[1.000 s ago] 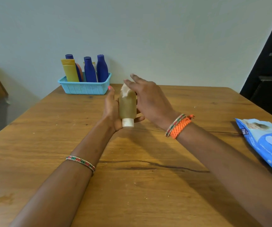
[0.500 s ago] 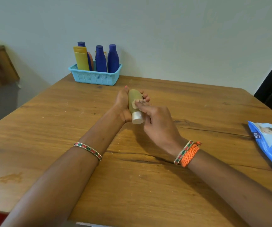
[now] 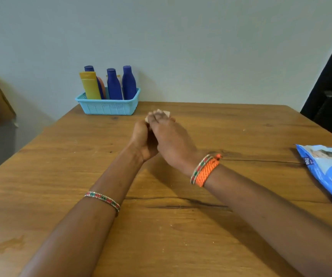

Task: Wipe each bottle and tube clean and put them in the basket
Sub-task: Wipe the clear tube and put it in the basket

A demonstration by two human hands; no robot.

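Pale wipe (image 3: 162,112): peeks above clasped hands, near side of the light-blue plastic basket (image 3: 109,106) (three blue bottles, yellow tube inside). Left hand (image 3: 142,139), right hand (image 3: 171,139): fingers curled together; the bottle between them hidden.

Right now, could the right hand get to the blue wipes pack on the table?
Probably yes: the wipes pack lies on the right hand's side with bare table between, but that hand is busy with a wipe.
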